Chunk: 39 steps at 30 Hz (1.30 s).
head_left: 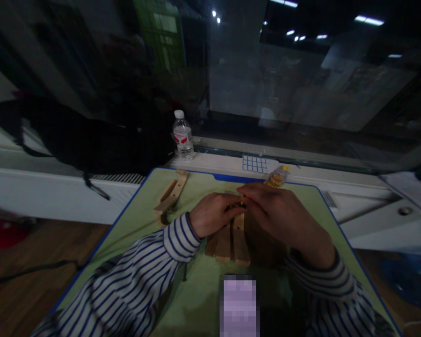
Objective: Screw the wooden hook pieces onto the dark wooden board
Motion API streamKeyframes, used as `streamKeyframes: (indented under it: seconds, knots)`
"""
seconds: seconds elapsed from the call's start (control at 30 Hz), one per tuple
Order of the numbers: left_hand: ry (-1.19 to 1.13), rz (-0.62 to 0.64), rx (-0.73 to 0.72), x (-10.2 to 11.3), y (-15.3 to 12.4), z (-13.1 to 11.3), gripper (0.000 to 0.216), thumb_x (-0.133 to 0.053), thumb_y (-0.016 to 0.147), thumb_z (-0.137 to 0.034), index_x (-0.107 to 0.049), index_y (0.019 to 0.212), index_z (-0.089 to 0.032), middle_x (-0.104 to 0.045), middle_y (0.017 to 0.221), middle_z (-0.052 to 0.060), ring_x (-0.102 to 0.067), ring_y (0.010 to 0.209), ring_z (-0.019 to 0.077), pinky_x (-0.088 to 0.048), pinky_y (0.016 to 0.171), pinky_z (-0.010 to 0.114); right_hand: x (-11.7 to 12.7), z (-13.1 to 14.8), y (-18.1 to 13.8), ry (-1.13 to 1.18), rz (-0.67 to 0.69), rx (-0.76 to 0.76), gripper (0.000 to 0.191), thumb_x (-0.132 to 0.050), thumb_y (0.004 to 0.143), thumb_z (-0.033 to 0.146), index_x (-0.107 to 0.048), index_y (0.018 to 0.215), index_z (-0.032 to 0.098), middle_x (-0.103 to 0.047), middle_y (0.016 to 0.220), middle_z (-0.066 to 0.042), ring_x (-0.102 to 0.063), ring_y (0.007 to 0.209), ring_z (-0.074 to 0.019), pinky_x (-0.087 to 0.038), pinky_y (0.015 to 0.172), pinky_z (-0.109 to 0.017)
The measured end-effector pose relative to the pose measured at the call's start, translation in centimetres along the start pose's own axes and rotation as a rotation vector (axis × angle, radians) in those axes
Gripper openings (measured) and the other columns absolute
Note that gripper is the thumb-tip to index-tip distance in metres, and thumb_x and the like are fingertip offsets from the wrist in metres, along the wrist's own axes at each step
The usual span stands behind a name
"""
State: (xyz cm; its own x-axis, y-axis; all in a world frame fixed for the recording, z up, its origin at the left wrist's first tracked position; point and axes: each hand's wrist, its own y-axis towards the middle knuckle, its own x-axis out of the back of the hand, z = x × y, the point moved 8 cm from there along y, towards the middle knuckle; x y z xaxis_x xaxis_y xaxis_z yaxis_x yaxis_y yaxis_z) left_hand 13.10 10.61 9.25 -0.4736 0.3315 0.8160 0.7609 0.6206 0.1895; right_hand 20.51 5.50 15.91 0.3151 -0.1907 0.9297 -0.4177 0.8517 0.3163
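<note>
Over the middle of a green-topped table [199, 290], my left hand [212, 215] and my right hand [280, 213] meet with fingers closed. Between their fingertips is something small and dark with a bit of yellow, too dim to name. Just beneath them lie light wooden pieces [232, 248] side by side, with a dark gap between two of them. My hands hide their far ends. A further wooden part with holes [173, 193] rests at the table's far left. Behind my right hand is a clear bag of small yellow pieces [279, 176].
A water bottle [184, 138] stands on the windowsill, right of a black bag [91, 140]. A blue-gridded sheet [255, 164] lies on the sill. Close to me on the table is a phone-like object with a blurred screen [239, 304]. A dark window rises beyond the sill.
</note>
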Motion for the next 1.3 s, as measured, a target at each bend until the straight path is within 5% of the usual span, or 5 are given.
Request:
streamKeyframes:
  seconds: [0.3, 0.63, 0.83, 1.3]
  knots:
    - [-0.038, 0.021, -0.043, -0.3, 0.1, -0.2, 0.024, -0.043, 0.093, -0.027, -0.064, 0.103, -0.02, -0.071, 0.096, 0.003, -0.065, 0.089, 0.0168, -0.045, 0.075, 0.024, -0.4, -0.8, 0.2, 0.011, -0.002, -0.054, 0.029, -0.043, 0.093, 0.026, -0.06, 0.114, 0.018, -0.065, 0.115, -0.008, -0.061, 0.106, -0.0227, -0.048, 0.09, -0.039]
    - [0.044, -0.07, 0.072, 0.5, -0.1, 0.1, 0.029, -0.052, 0.087, -0.041, -0.067, 0.104, -0.023, -0.071, 0.085, 0.001, -0.064, 0.072, 0.0157, -0.043, 0.063, 0.024, -0.2, -1.2, 0.2, 0.015, -0.001, -0.079, 0.03, -0.042, 0.093, 0.028, -0.06, 0.115, 0.017, -0.066, 0.113, -0.009, -0.061, 0.106, -0.0232, -0.048, 0.09, -0.039]
    - [-0.024, -0.068, 0.069, 0.1, 0.0, 0.4, 0.028, -0.052, 0.088, -0.038, -0.068, 0.103, -0.022, -0.072, 0.094, 0.003, -0.065, 0.081, 0.0161, -0.046, 0.071, 0.023, 0.6, -1.1, -0.4, 0.039, -0.027, -0.057, 0.041, -0.043, 0.092, 0.028, -0.049, 0.13, 0.014, -0.059, 0.126, -0.012, -0.057, 0.114, -0.0238, -0.048, 0.093, -0.043]
    - [-0.062, 0.011, -0.028, -0.4, 0.1, -0.1, 0.027, -0.042, 0.094, -0.031, -0.065, 0.103, -0.02, -0.069, 0.094, 0.004, -0.063, 0.089, 0.0171, -0.045, 0.077, 0.024, 0.1, -1.7, -0.1, -0.032, -0.033, -0.073, 0.028, -0.044, 0.092, 0.026, -0.062, 0.113, 0.02, -0.067, 0.112, -0.009, -0.063, 0.103, -0.0234, -0.05, 0.086, -0.041]
